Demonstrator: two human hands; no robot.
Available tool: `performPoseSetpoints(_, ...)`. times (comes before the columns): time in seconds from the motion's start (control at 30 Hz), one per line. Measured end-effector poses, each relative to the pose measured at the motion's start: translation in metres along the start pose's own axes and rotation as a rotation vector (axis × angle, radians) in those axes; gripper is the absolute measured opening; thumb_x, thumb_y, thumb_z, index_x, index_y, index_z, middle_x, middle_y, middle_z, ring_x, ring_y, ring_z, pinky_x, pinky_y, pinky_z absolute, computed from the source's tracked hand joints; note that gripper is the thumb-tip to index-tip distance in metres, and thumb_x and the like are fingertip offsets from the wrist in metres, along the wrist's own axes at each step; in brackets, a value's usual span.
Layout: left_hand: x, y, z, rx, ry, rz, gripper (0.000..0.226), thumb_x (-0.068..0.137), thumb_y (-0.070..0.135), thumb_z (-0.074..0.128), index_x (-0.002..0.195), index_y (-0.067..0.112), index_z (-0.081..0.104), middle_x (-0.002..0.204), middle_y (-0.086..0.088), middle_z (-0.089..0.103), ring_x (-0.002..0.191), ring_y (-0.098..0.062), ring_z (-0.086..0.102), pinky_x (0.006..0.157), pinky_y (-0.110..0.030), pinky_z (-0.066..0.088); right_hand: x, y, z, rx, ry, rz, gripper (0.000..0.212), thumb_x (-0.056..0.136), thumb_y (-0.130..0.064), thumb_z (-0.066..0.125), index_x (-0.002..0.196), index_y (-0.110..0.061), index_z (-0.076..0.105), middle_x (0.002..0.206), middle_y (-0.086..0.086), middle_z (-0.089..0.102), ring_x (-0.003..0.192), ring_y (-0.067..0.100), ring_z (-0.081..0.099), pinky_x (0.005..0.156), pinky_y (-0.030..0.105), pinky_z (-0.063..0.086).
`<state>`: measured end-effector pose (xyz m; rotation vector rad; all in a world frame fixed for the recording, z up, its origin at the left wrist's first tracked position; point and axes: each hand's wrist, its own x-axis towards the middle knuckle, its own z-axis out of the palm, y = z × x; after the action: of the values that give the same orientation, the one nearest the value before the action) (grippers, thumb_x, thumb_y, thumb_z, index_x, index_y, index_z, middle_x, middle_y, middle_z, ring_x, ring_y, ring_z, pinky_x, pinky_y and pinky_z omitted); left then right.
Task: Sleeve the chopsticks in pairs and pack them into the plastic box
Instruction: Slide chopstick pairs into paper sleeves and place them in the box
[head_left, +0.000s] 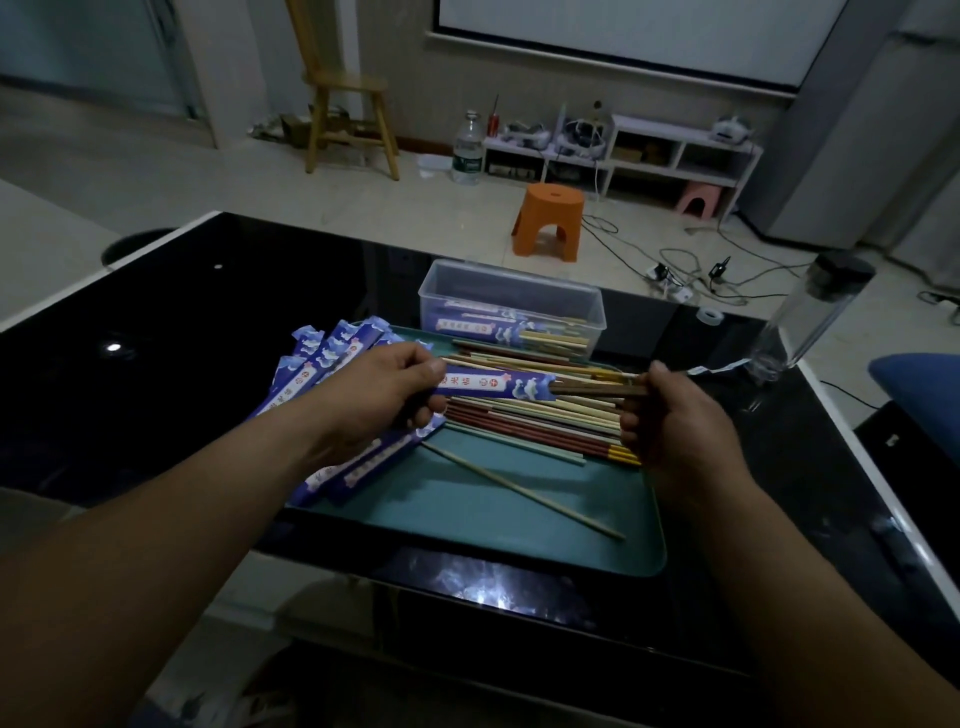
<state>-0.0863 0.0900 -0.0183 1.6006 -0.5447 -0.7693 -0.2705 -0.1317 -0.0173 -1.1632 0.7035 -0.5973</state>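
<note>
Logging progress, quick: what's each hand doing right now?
Left hand: closed on the blue paper sleeve.
Right hand: closed on dark chopsticks.

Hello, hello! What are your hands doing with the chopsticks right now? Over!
Left hand grips blue sleeve. Right hand pushing brown chopsticks in, partly sleeved. Plastic box holds sleeved pairs. Nothing blocking.

Glossy black glass table (208, 312), clear plastic box (511, 306), printed paper sleeve (493, 387).

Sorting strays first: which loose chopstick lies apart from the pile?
The pale chopstick lying diagonally alone on the teal tray, nearest the person. The other loose chopsticks lie heaped together, roughly parallel, farther back.
</note>
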Motion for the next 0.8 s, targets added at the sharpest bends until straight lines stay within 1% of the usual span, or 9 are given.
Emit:
performPoseSetpoints(0.1,-0.001,0.001,0.004,0.01,-0.01,-0.005,0.017,0.108,0.024,0.049,0.096,0.013,0.052,0.071,-0.005,0.062,0.056,-0.013,0.051,0.055,-0.025,0.039,-0.002,0.005,0.005,-0.057,-0.014,-0.005,0.023,0.11,-0.03,0.045,0.091,-0.018,0.053,0.064,-0.001,0.049,0.05,0.012,0.044,0.047,0.027,0.036)
performPoseSetpoints(0.27,0.0,0.001,0.0,0.013,0.002,0.008,0.017,0.109,0.024,0.048,0.097,0.012,0.052,0.072,-0.006,0.061,0.058,-0.014,0.05,0.057,-0.027,0.039,-0.001,0.005,0.007,-0.05,-0.009,0.02,0.027,0.11,-0.036,0.043,0.095,-0.017,0.055,0.063,-0.002,0.05,0.05,0.012,0.044,0.046,0.026,0.033)
performPoseSetpoints(0.33,0.002,0.001,-0.001,0.024,0.009,0.005,0.018,0.108,0.025,0.049,0.095,0.013,0.052,0.072,-0.006,0.061,0.058,-0.014,0.05,0.056,-0.027,0.039,0.001,0.008,0.008,-0.061,0.003,0.02,0.026,0.11,-0.032,0.042,0.094,-0.017,0.056,0.063,-0.001,0.05,0.05,0.012,0.043,0.046,0.026,0.032)
performPoseSetpoints(0.43,0.004,-0.002,-0.002,0.033,0.008,-0.012,0.019,0.108,0.026,0.048,0.097,0.011,0.054,0.072,-0.005,0.062,0.058,-0.015,0.053,0.058,-0.028,0.041,0.001,0.009,0.009,-0.074,-0.038,0.045,0.018,0.107,-0.023,0.044,0.095,-0.014,0.055,0.064,0.001,0.051,0.049,0.013,0.043,0.045,0.026,0.033)
performPoseSetpoints(0.5,0.007,-0.002,-0.002,0.023,0.047,-0.001,0.019,0.108,0.027,0.049,0.105,0.01,0.058,0.079,-0.006,0.065,0.065,-0.016,0.059,0.062,-0.031,0.046,0.004,0.01,0.008,-0.043,-0.059,0.062,0.017,0.106,-0.02,0.044,0.095,-0.014,0.055,0.064,0.001,0.05,0.05,0.012,0.043,0.046,0.026,0.033)
performPoseSetpoints(0.57,0.014,0.0,-0.002,0.046,0.149,0.054,0.017,0.107,0.03,0.051,0.116,0.02,0.061,0.094,-0.004,0.067,0.079,-0.017,0.064,0.069,-0.033,0.049,0.009,0.009,0.005,0.006,-0.045,0.061,0.019,0.106,-0.019,0.042,0.091,-0.017,0.052,0.065,0.0,0.046,0.051,0.012,0.04,0.046,0.025,0.029)
performPoseSetpoints(0.63,0.022,0.004,-0.006,0.07,0.255,0.109,0.017,0.105,0.031,0.053,0.12,0.026,0.058,0.105,-0.002,0.065,0.086,-0.016,0.062,0.075,-0.033,0.049,0.017,0.008,0.004,0.038,0.0,0.075,0.022,0.107,-0.018,0.041,0.086,-0.018,0.049,0.066,0.001,0.04,0.054,0.013,0.035,0.051,0.027,0.024)
performPoseSetpoints(0.7,0.03,0.012,-0.011,0.043,0.312,0.128,0.015,0.105,0.027,0.054,0.119,0.024,0.058,0.107,-0.003,0.063,0.087,-0.017,0.06,0.074,-0.031,0.049,0.027,0.004,0.005,0.079,0.051,0.102,0.026,0.107,-0.016,0.039,0.082,-0.019,0.046,0.068,0.001,0.035,0.057,0.013,0.03,0.055,0.027,0.02)
performPoseSetpoints(0.8,0.038,0.031,-0.018,0.03,0.302,0.14,0.009,0.105,0.019,0.051,0.11,0.018,0.059,0.103,-0.011,0.066,0.082,-0.02,0.059,0.065,-0.026,0.047,0.05,-0.008,0.014,0.125,0.118,0.099,0.026,0.106,-0.015,0.039,0.082,-0.019,0.045,0.066,0.0,0.035,0.053,0.011,0.029,0.05,0.024,0.021)
